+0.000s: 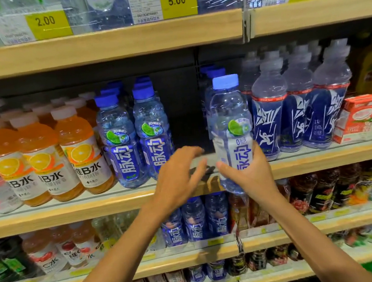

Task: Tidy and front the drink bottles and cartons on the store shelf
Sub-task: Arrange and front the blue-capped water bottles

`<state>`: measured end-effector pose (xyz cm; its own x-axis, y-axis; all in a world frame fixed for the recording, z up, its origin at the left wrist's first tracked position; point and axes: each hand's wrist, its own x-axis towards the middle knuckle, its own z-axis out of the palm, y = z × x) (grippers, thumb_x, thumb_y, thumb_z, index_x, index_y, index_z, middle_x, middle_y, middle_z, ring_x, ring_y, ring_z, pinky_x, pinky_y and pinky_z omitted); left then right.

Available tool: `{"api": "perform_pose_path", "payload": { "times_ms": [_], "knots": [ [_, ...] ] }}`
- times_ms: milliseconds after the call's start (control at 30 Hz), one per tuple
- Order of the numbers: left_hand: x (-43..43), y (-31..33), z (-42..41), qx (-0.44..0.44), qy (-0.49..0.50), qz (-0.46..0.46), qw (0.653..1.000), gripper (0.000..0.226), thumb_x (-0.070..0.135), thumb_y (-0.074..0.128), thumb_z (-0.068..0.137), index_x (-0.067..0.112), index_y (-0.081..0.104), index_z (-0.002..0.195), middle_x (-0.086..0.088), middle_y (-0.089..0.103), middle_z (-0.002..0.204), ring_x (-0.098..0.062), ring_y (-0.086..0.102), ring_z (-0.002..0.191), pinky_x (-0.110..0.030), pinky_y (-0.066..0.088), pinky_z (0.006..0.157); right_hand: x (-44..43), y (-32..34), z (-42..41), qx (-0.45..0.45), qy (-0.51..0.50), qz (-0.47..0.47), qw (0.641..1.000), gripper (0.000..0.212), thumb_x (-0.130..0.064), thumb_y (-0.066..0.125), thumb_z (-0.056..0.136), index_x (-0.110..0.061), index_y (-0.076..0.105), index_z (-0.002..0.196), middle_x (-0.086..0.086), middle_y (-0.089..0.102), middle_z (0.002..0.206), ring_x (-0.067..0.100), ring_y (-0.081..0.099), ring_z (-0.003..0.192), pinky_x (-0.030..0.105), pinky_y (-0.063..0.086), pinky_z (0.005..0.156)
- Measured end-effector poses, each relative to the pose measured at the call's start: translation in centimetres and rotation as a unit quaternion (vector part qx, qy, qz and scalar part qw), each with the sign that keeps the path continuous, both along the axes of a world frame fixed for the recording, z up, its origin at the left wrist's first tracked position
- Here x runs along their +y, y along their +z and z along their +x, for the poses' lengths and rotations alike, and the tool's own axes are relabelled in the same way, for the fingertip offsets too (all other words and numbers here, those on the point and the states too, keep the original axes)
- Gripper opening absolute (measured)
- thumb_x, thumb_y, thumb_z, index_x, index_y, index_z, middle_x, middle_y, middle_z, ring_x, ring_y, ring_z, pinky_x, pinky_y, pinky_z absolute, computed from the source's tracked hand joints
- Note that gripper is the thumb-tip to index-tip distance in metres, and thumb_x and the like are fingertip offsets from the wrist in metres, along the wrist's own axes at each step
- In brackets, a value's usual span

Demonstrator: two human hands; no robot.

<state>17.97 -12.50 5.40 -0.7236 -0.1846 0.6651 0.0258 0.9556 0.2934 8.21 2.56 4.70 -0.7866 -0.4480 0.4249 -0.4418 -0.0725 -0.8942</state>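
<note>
The right hand [250,176] wraps its fingers around the lower label of a blue-capped lime water bottle [228,117], held upright before the middle shelf [72,211] edge, by a dark gap. The left hand [180,178] hovers with its fingers loosely spread, holding nothing. The rows behind are dim and the lower shelves are blurred.

Pale wood-effect shelf boards [100,46] ran across the view in tiers, one above another. A clear plastic strip [320,148] edged the middle tier. A dark back panel [183,108] showed behind that tier. Yellow price tags [178,1] marked 2.00 and 5.00 sat above the top board. A vertical seam [246,25] split two shelving bays right of centre. Even, bright light left glare on the plastic.
</note>
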Motion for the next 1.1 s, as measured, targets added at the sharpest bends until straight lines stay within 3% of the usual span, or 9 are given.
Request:
{"api": "perform_pose_path", "payload": {
  "times_ms": [67, 133, 333, 467, 567, 767, 1100],
  "knots": [
    [-0.8, -1.7, -0.3, -0.037, 0.002, -0.208, 0.977, 0.040, 0.033, 0.042, 0.094, 0.004, 0.064, 0.111, -0.010, 0.066, 0.106, -0.026, 0.064, 0.092, -0.034, 0.051, 0.076, -0.6, 0.0, -1.1, 0.025, -0.040, 0.003, 0.999, 0.053, -0.022, 0.083, 0.070, -0.011, 0.049, 0.109, -0.006, 0.063, 0.090, -0.004, 0.062, 0.075, 0.008, 0.047, 0.064],
    [-1.6, -2.8, -0.8, -0.075, -0.025, -0.324, 0.943, 0.040, 0.031, 0.042, 0.093, 0.003, 0.064, 0.109, -0.012, 0.066, 0.103, -0.028, 0.064, 0.088, -0.036, 0.054, 0.073, -1.2, -0.3, -2.1, 0.029, -0.068, 0.006, 0.997, 0.055, -0.023, 0.083, 0.070, -0.010, 0.048, 0.110, -0.006, 0.062, 0.090, 0.001, 0.062, 0.078, 0.010, 0.047, 0.065],
    [-3.3, -4.9, -1.8, -0.049, -0.025, -0.437, 0.898, 0.046, 0.032, 0.034, 0.099, 0.000, 0.063, 0.115, -0.017, 0.066, 0.111, -0.029, 0.064, 0.096, -0.037, 0.056, 0.078, -2.9, -1.3, -3.5, 0.021, -0.109, 0.008, 0.994, 0.060, -0.035, 0.082, 0.069, -0.017, 0.044, 0.112, -0.003, 0.064, 0.097, 0.011, 0.065, 0.088, 0.018, 0.051, 0.072],
    [-3.4, -5.6, -1.6, -0.034, -0.006, -0.458, 0.888, 0.056, 0.031, 0.021, 0.104, -0.001, 0.066, 0.115, -0.019, 0.067, 0.112, -0.031, 0.066, 0.098, -0.038, 0.057, 0.081, -3.1, -1.5, -3.6, 0.032, -0.110, 0.024, 0.993, 0.068, -0.038, 0.082, 0.068, -0.017, 0.038, 0.117, 0.001, 0.060, 0.106, 0.015, 0.063, 0.095, 0.022, 0.052, 0.075],
    [-3.3, -5.5, -1.4, -0.031, -0.004, -0.466, 0.884, 0.057, 0.030, 0.020, 0.104, 0.000, 0.068, 0.113, -0.019, 0.068, 0.111, -0.031, 0.067, 0.097, -0.037, 0.057, 0.080, -2.1, -2.4, -2.7, 0.086, -0.158, 0.030, 0.983, 0.073, -0.036, 0.082, 0.070, -0.011, 0.041, 0.125, 0.003, 0.051, 0.114, 0.017, 0.055, 0.103, 0.034, 0.052, 0.084],
    [-3.1, -5.8, -1.6, -0.037, 0.005, -0.457, 0.889, 0.055, 0.030, 0.023, 0.103, -0.001, 0.067, 0.115, -0.020, 0.068, 0.113, -0.031, 0.067, 0.100, -0.038, 0.057, 0.082, -1.7, -2.8, -2.0, 0.163, -0.228, 0.062, 0.958, 0.066, -0.034, 0.079, 0.075, -0.003, 0.050, 0.126, 0.008, 0.050, 0.111, 0.023, 0.053, 0.103, 0.038, 0.049, 0.086],
    [-3.3, -5.8, -1.6, -0.049, 0.010, -0.447, 0.893, 0.049, 0.032, 0.034, 0.100, -0.002, 0.065, 0.117, -0.022, 0.066, 0.114, -0.033, 0.066, 0.101, -0.040, 0.056, 0.083, -2.7, -2.6, -2.5, 0.169, -0.235, 0.113, 0.951, 0.058, -0.033, 0.065, 0.088, -0.001, 0.048, 0.133, 0.012, 0.055, 0.117, 0.023, 0.053, 0.108, 0.028, 0.046, 0.090]
  ]
}}
